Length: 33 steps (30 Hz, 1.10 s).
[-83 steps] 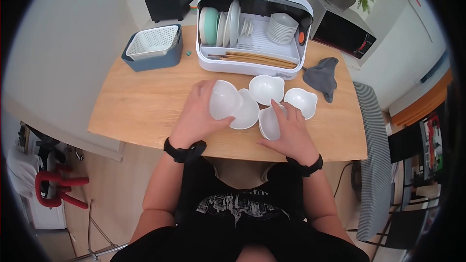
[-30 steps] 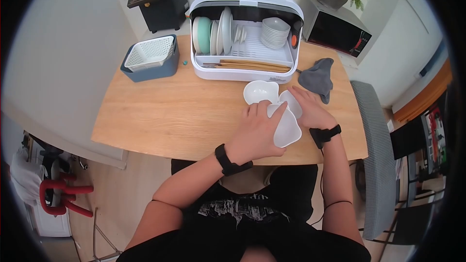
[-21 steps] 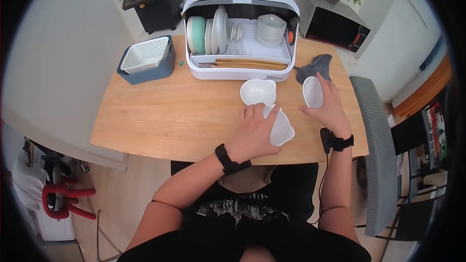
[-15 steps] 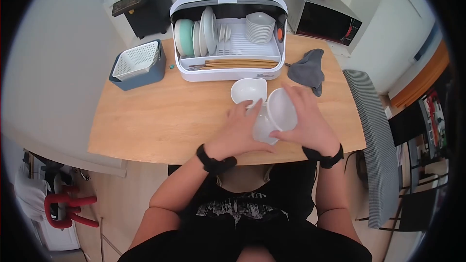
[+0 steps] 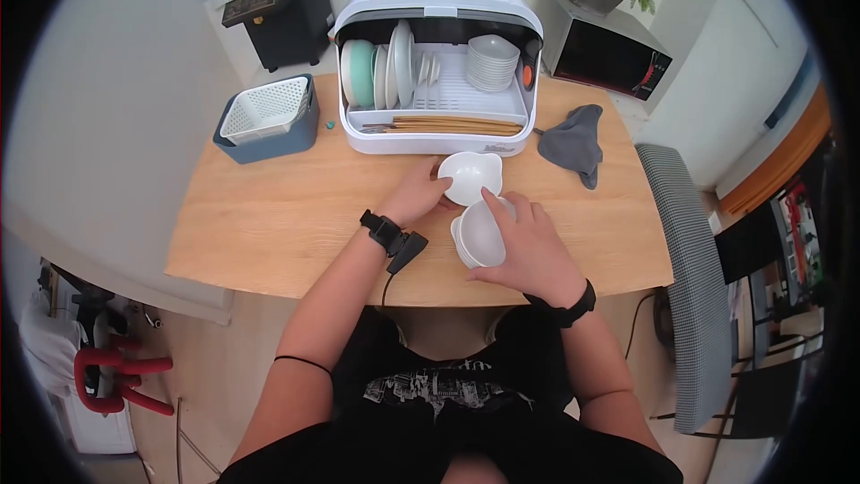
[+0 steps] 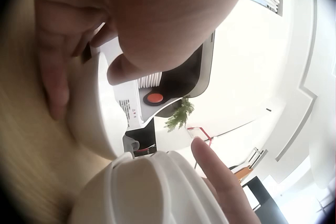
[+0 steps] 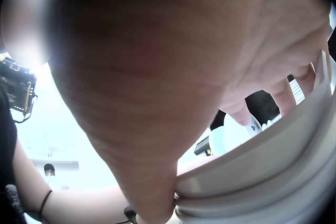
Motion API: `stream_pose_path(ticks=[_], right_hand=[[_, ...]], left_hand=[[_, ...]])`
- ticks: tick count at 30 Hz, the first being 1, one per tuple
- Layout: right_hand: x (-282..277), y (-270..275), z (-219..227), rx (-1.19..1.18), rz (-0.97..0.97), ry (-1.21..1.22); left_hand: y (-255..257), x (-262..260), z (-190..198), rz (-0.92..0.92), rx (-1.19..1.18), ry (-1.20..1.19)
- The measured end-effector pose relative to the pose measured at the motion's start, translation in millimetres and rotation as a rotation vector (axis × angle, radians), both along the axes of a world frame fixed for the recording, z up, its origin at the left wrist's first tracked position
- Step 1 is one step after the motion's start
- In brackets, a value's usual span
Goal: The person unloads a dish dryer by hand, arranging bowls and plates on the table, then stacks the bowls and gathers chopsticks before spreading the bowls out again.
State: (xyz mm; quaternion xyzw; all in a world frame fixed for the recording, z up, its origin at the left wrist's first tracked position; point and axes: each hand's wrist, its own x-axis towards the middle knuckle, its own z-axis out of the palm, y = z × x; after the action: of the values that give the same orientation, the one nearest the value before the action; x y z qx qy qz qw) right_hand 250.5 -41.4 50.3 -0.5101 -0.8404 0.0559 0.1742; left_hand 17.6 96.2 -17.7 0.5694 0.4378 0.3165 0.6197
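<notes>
In the head view my left hand [image 5: 419, 193] pinches the left rim of a white bowl [image 5: 472, 177], its thumb over the edge. The left wrist view shows the fingers along the outer wall of this bowl [image 6: 86, 108], low beside the table. My right hand [image 5: 537, 246] grips a nested stack of white bowls [image 5: 481, 235] nearer the front edge, tilted with the openings partly toward the left. Several stacked rims of these bowls [image 7: 252, 166] show in the right wrist view, with the thumb against their side.
Behind the bowls stands an open white dish cabinet [image 5: 439, 145] with plates, stacked dishes and chopsticks [image 5: 457, 125]. A blue basin [image 5: 300, 130] with a white basket [image 5: 264, 108] is at the left. A grey cloth [image 5: 573, 143] lies at the right, near a microwave [image 5: 605, 54].
My right hand has brought the small bowl from the right into the stack and now holds the stack. My left hand has let go of the stack and moved to the bowl behind.
</notes>
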Motion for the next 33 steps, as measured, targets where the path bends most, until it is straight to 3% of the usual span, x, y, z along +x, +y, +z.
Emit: stream_pose_path(ticks=[4, 6, 10, 13, 16, 18, 24, 27, 29, 30, 33], right_hand=[[-0.4, 1.1, -7.7, 0.028, -0.001, -0.009], [-0.8, 0.3, -10.8, 0.007, -0.016, 0.056], [6.1, 0.0, -19.8, 0.092, -0.038, 0.053], [24.1, -2.1, -24.9, 0.136, 0.030, 0.216], [50.4, -7.2, -44.6, 0.124, -0.110, 0.400], [61.3, -8.4, -58.0, -0.172, -0.283, 0.890], [60.9, -28.9, -46.5, -0.353, -0.247, 0.867], [59.7, -29.4, -48.7, -0.409, -0.254, 0.914], [57.1, -27.6, -40.1, -0.518, -0.264, 0.944], [55.3, -25.7, -36.1, -0.629, -0.277, 0.976], [53.9, -13.9, -37.7, -0.653, -0.243, 0.921]], left_hand=[[2.8, 13.5, -12.9, 0.030, 0.048, -0.087], [1.5, 14.7, -22.4, 0.153, 0.086, -0.105], [-24.2, -15.6, 21.0, 0.219, 0.127, -0.088], [-37.4, -37.6, 41.3, 0.314, 0.255, -0.036], [-65.1, -32.8, 76.2, 0.295, 0.287, 0.019], [-75.6, -18.6, 77.6, 0.254, 0.312, 0.077], [-82.0, 19.5, 53.0, 0.098, 0.381, 0.213], [-80.8, 26.8, 40.3, 0.130, 0.499, 0.259], [-78.7, 29.0, 29.3, 0.162, 0.708, 0.308], [-79.8, 29.7, 29.8, 0.171, 0.710, 0.307], [-82.4, 31.3, 29.4, 0.163, 0.624, 0.281]])
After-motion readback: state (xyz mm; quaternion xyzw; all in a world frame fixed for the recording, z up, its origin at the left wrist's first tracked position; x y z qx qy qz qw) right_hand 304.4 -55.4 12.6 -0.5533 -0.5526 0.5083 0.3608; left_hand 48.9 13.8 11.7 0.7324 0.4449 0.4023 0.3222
